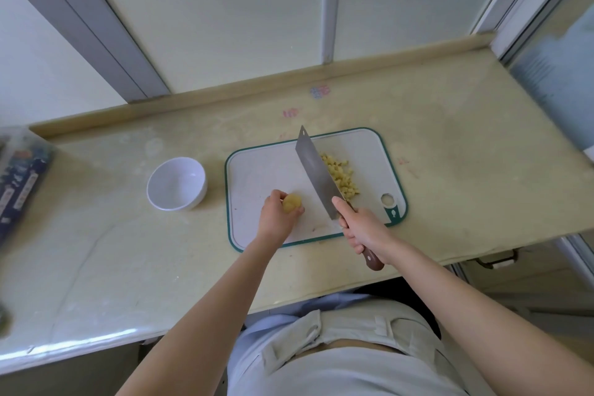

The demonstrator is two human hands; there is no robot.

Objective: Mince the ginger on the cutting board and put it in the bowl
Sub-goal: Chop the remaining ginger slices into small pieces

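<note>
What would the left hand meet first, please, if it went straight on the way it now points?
Probably the cleaver blade: the left hand, holding the ginger piece, points toward it across the cutting board, with the minced pile beyond. Height is unclear.

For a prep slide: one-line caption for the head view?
Left hand holds ginger piece on cutting board; right hand grips cleaver beside chopped ginger.

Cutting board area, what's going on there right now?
A person is partway through mincing ginger. The left grip holds a ginger chunk on the cutting board, while the right grip holds a cleaver by its handle, blade slanting across the board. A pile of minced ginger lies on the board's right side. The white bowl to the left is empty.
</note>
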